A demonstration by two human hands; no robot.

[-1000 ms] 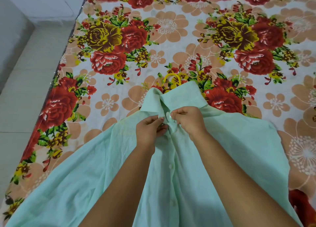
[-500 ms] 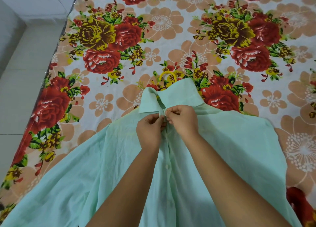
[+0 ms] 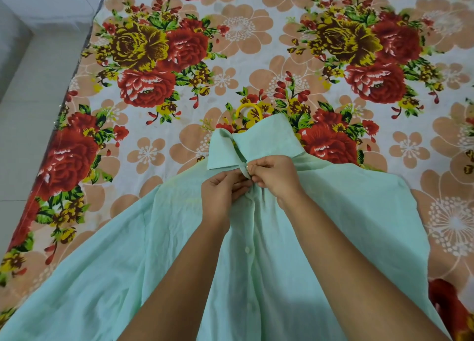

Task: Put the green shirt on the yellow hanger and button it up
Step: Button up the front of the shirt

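Note:
The pale green shirt (image 3: 346,212) lies front up on the flowered bedsheet, collar pointing away from me. Only the hook of the yellow hanger (image 3: 247,108) shows, sticking out above the collar; the rest is hidden inside the shirt. My left hand (image 3: 220,194) and my right hand (image 3: 275,174) meet just below the collar, each pinching an edge of the shirt's front placket at the top button. Two white buttons further down the placket sit between my forearms.
The flowered bedsheet (image 3: 256,45) covers the whole bed. The bed's left edge runs diagonally at the left, with pale floor tiles (image 3: 30,97) beyond it.
Both hands have stayed together at the top of the placket, with small finger movements. The collar now lies flatter and more spread than one second ago.

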